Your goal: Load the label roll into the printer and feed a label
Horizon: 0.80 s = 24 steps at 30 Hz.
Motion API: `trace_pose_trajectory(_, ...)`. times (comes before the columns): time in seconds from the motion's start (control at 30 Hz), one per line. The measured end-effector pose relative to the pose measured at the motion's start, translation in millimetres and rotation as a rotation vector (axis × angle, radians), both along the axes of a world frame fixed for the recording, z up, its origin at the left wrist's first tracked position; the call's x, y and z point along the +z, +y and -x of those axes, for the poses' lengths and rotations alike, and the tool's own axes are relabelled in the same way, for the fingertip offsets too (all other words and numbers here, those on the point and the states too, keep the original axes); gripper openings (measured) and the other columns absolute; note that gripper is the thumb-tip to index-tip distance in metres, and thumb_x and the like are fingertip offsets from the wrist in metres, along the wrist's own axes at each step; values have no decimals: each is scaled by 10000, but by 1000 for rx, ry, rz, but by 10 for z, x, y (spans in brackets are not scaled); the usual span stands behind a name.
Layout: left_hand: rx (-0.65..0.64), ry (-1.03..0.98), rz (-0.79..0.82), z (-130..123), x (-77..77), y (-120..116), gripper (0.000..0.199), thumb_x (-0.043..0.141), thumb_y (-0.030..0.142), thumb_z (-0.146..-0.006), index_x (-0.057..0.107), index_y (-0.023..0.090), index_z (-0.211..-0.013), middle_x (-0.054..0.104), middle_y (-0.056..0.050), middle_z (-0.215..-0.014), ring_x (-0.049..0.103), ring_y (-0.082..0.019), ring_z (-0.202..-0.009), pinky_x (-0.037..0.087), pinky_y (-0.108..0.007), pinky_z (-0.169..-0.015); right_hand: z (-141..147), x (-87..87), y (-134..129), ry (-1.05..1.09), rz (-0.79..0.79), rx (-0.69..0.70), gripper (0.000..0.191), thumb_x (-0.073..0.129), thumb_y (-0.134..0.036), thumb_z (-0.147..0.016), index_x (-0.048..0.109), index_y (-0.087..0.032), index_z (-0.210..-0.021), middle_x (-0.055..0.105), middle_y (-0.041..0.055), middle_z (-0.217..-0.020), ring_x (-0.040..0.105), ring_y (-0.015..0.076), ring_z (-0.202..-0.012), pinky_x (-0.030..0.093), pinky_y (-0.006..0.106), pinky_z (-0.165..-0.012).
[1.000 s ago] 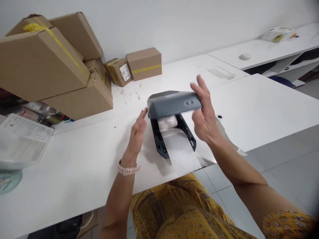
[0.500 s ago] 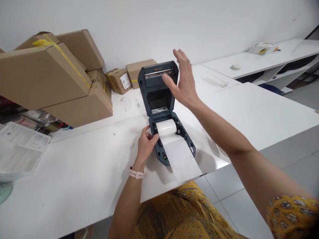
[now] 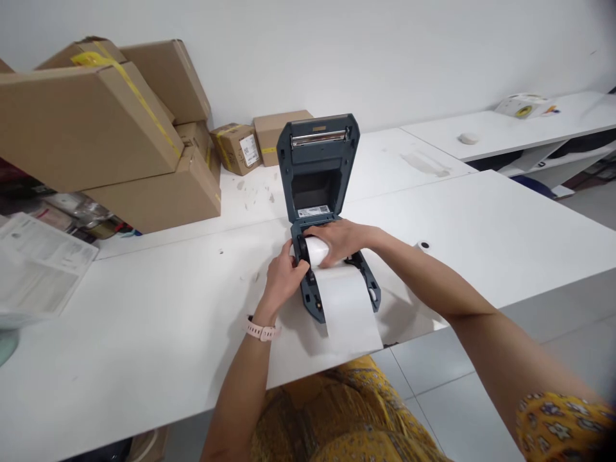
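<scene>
A dark blue-grey label printer point(image 3: 317, 170) stands on the white table with its lid raised. Inside its base sits a white paper roll point(image 3: 317, 251), and a loose strip of white paper point(image 3: 349, 311) runs from it over the printer's front toward the table edge. My left hand point(image 3: 285, 273) grips the left side of the printer base, thumb on the rim. My right hand point(image 3: 339, 240) is closed over the right part of the roll, its fingers wrapped across the top and hiding that end.
Stacked cardboard boxes point(image 3: 139, 128) and papers point(image 3: 38, 263) are at the left. Two smaller boxes point(image 3: 238, 149) stand by the wall. A small white roll point(image 3: 423, 246) lies behind my right forearm. A white package point(image 3: 523, 106) sits on the far right table point(image 3: 486, 119).
My right hand has come down from beside the raised lid onto the paper roll. My left hand stays at the printer's side. The small roll behind my forearm now shows.
</scene>
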<state>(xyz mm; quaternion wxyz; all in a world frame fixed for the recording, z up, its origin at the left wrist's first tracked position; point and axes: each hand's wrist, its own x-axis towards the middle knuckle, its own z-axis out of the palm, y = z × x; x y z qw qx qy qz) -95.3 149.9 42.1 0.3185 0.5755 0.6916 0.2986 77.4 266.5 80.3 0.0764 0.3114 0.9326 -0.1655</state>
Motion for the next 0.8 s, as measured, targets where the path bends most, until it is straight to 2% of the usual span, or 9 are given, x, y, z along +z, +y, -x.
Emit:
trace_pose_trajectory(0.1,-35,25,17,15,11,8,737,518,258,-848,451,100,-1564,643,8,-692,600,-221,-690,379,-312,-652,-193,181,59,149,229,108,958,831,-498,-707,453,-212,-1540,641,142,-1463,661,361,-1262,550,470,-1038)
trace_pose_trajectory(0.2,-53,22,12,19,6,3,728,504,277,-863,447,92,-1564,676,-17,-742,610,-228,-711,386,-318,-657,-573,423,56,435,311,237,1028,845,-494,-699,393,-236,-1586,519,110,-1592,556,339,-1411,493,435,-1149)
trace_pose_trajectory(0.27,-51,18,7,14,2,-3,738,501,284,-868,432,84,-1574,676,-18,-744,613,-228,-716,398,-320,-665,-861,560,44,596,278,203,1069,855,-489,-701,358,-249,-1617,491,106,-1608,525,356,-1437,467,466,-1178)
trace_pose_trajectory(0.37,-36,4,6,3,-1,-11,736,507,286,-865,437,106,-1575,657,3,-709,607,-216,-689,412,-317,-669,-1222,625,71,728,158,-14,1029,873,-439,-697,411,-272,-1601,494,104,-1600,499,391,-1446,466,527,-1174)
trace_pose_trajectory(0.43,-29,-7,4,-2,-2,-14,724,512,279,-856,460,126,-1561,630,23,-670,592,-206,-658,411,-314,-663,-1371,537,135,770,123,-199,925,891,-408,-675,526,-278,-1514,506,105,-1587,518,404,-1416,531,526,-1093)
trace_pose_trajectory(0.53,-18,-11,-9,-4,-9,-15,704,518,268,-841,498,134,-1533,601,37,-637,575,-201,-640,400,-311,-655,-1460,236,277,818,248,-414,801,892,-402,-663,591,-261,-1392,600,120,-1473,608,374,-1289,591,480,-959)
trace_pose_trajectory(0.6,-12,-13,-20,0,-18,-13,705,522,268,-836,503,126,-1527,587,42,-626,569,-198,-634,396,-309,-650,-1455,-13,366,817,340,-476,799,889,-397,-647,569,-246,-1363,647,121,-1393,630,349,-1240,579,478,-973)
trace_pose_trajectory(0.7,-11,-26,-26,12,-36,-8,720,526,275,-835,492,124,-1538,568,51,-614,559,-192,-622,392,-304,-643,-1397,-327,441,756,382,-507,796,888,-387,-610,561,-219,-1316,651,128,-1371,634,331,-1223,564,491,-1010)
trace_pose_trajectory(0.8,-11,-42,-31,26,-58,-6,723,532,285,-837,489,127,-1542,567,54,-610,561,-187,-615,387,-299,-632,-1364,-463,442,710,409,-517,821,901,-391,-598,565,-198,-1321,657,152,-1377,644,340,-1229,567,513,-1021)
